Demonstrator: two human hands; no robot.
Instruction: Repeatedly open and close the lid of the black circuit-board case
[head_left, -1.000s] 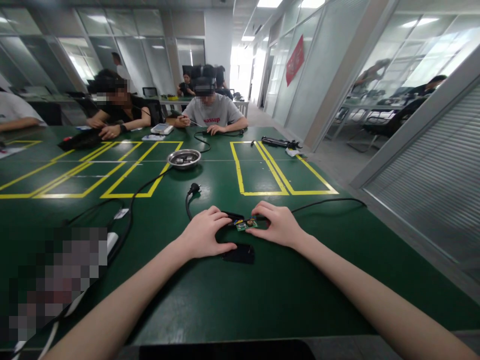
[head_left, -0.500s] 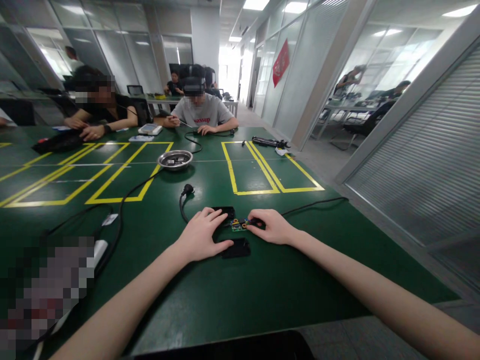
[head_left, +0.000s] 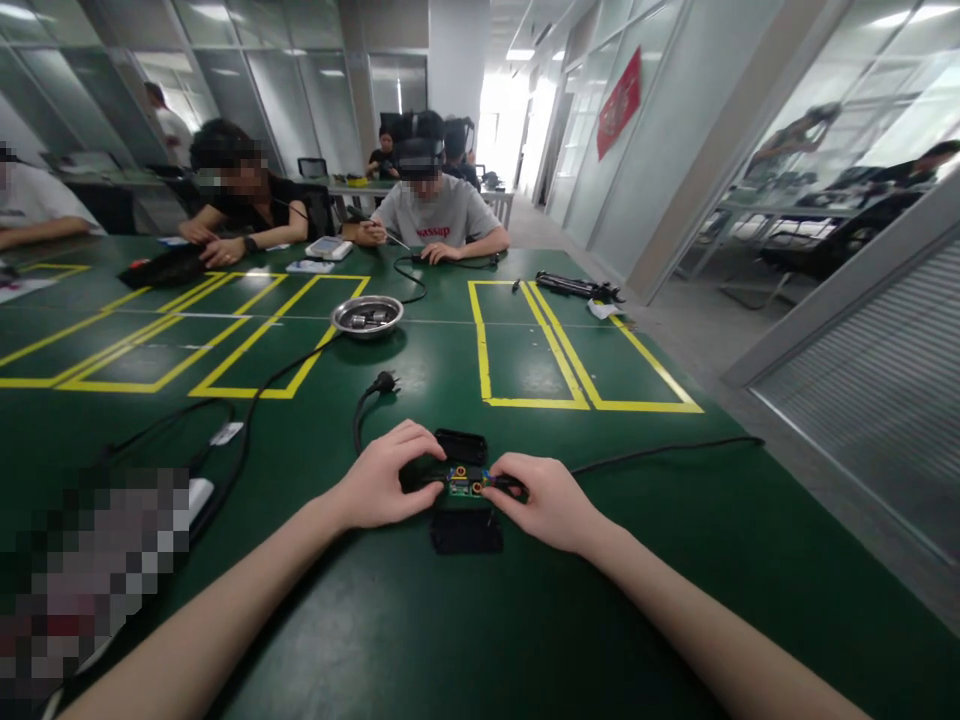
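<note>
A small green circuit board (head_left: 464,481) with orange and blue parts is held just above the green table (head_left: 465,620), between both my hands. My left hand (head_left: 379,483) pinches its left end, fingers curled. My right hand (head_left: 541,499) grips its right end, where a black cable (head_left: 660,450) leaves toward the right. One black casing half (head_left: 462,445) lies just behind the board. The other black casing half (head_left: 466,531) lies in front of it, between my wrists.
A black plug (head_left: 384,383) and its cord lie behind my left hand. A metal bowl (head_left: 367,316) holding small parts stands farther back. Yellow tape rectangles (head_left: 555,360) mark the table. Other people sit at the far side. The table's right edge runs beside a walkway.
My left hand has gone from lying flat over the casing to pinching the board's left end. Both hands have drawn the board nearer, between the two casing halves.
</note>
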